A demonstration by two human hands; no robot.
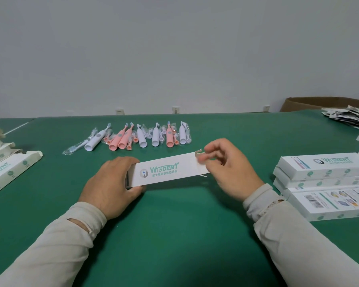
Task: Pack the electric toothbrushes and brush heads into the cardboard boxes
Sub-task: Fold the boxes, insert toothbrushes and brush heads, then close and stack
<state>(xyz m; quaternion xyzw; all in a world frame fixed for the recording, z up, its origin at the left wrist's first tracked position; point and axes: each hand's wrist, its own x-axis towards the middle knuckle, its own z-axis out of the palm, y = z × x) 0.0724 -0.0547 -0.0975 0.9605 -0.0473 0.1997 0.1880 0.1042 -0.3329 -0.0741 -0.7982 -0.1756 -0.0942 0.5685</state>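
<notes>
Now left hand [110,183] grips left end of long white printed cardboard box [166,169] on green table mat [174,224]; right hand [228,166] pinches its end flap [199,160]. Pink and white plastic toothbrushes [141,135] lie beyond box. Risk: hasty tuck creases flap.

A dark green bench [174,235] is seen under white and pink toothbrushes [133,136], a white box [166,169] printed with teal lettering, white stacked boxes [323,168] dotted with green circles, and beige sleeves [56,251].
</notes>
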